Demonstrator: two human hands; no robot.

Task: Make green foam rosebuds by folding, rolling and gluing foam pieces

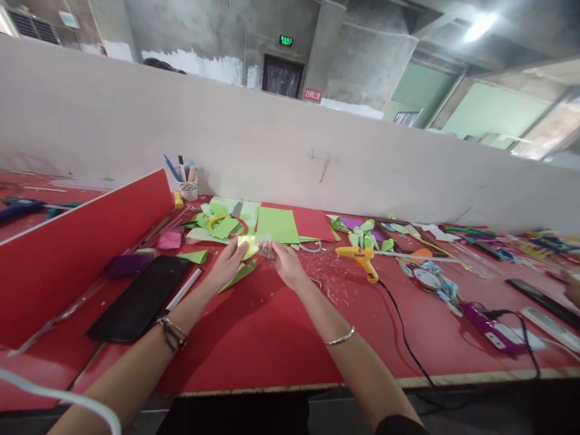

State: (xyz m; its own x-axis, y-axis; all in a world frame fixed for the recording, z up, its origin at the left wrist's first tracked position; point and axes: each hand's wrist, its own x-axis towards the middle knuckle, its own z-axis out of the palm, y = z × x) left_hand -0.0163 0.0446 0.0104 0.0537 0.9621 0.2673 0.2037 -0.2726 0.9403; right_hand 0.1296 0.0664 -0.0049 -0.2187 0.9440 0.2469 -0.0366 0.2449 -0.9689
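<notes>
My left hand [229, 261] pinches a small yellow-green paper piece [248, 246] above the red table [254, 338]. My right hand [284, 261] is closed on a small clear piece, perhaps tape [266, 246], held against that paper. The two hands meet at the table's middle. A green paper cone [239, 275] lies just under my left hand. Behind the hands sit a flat green sheet [277, 225] and a red sheet [313, 223]. An orange glue gun [360, 258] rests to the right of my right hand, with its black cord running to the front edge.
A black tablet [140, 296] and a white pen [183, 289] lie to the left beside a red divider board [81, 241]. Green scraps with scissors [226, 222], a pen cup [187, 188], several green cones [365, 235] and craft clutter fill the back. Another person's hand [573, 287] shows far right.
</notes>
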